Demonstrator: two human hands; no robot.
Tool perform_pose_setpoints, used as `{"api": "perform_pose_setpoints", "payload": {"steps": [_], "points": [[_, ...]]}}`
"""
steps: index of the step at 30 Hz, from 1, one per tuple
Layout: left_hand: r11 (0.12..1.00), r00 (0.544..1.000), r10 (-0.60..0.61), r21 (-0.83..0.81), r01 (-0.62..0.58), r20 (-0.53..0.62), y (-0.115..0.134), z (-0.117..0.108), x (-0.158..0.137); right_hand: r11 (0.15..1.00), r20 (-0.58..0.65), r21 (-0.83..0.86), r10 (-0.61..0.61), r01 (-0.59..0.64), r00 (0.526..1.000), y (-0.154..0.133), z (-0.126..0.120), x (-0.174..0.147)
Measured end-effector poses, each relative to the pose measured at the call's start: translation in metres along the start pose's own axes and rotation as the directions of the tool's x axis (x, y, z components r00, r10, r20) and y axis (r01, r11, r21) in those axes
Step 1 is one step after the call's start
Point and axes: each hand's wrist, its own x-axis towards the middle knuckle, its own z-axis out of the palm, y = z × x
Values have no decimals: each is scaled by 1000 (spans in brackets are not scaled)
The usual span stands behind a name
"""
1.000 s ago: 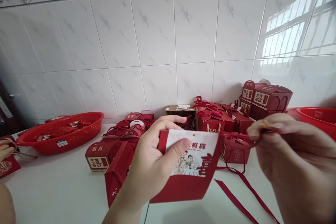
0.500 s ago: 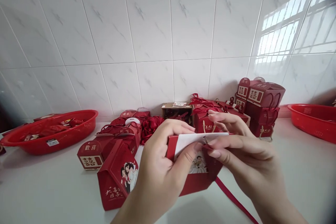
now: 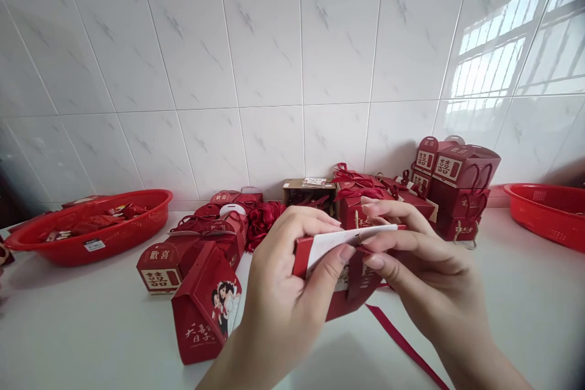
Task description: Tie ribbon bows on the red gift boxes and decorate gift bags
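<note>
My left hand [image 3: 290,283] is closed on a red gift box [image 3: 345,309], its thumb pressing against the white flap [image 3: 325,247] along the top. The box is tilted and held above the counter, with its printed front partly covered by my fingers. At the flap's edge my right hand [image 3: 432,280] pinches a bit of dark red ribbon [image 3: 404,346] between thumb and forefinger; the other fingers are bent. A length of ribbon trails below onto the counter. Just left of my hands stands a finished-looking red house-shaped box [image 3: 201,308] with a printed couple.
A red plastic basket [image 3: 130,234] of packets sits at left, another red basket [image 3: 543,219] at right. Several red boxes [image 3: 159,268] stand behind, beside bunched ribbon [image 3: 265,222], an open carton [image 3: 292,195] and stacked boxes [image 3: 461,195]. A tiled wall [image 3: 269,49] backs the white counter [image 3: 91,329].
The held box has tipped, its lower edge rising slightly, and a ribbon strip now shows across its front. My hands keep nearly the same place. The view has shifted slightly.
</note>
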Motion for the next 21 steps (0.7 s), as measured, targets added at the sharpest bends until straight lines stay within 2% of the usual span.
{"api": "perform_pose_setpoints", "payload": {"steps": [4, 9, 12, 15, 17, 19, 21], "points": [[1000, 1000, 23, -10, -23, 7, -2, 2, 0, 1000, -15, 23, 9, -9, 1000, 1, 0, 0], [998, 998, 67, 7, -66, -24, -2, 6, -1, 996, -102, -19, -89, 87, 991, 6, 6, -2], [995, 994, 104, 1, -104, -38, -4, 9, -2, 995, -165, 75, -48, 61, 985, 8, 8, -1], [978, 977, 205, -34, -207, -52, -13, 13, -2, 989, -113, 141, 59, -43, 992, 8, 6, 1], [962, 964, 262, -59, -265, -52, -21, 17, -2, 991, -54, 121, 65, -58, 996, 8, 4, 2], [959, 960, 272, -66, -276, -63, -29, 21, -2, 995, -48, 99, 30, -25, 998, 9, 4, 2], [972, 969, 226, -40, -231, -101, -35, 25, 0, 996, -78, 85, 21, -14, 997, 10, 4, 2]]}}
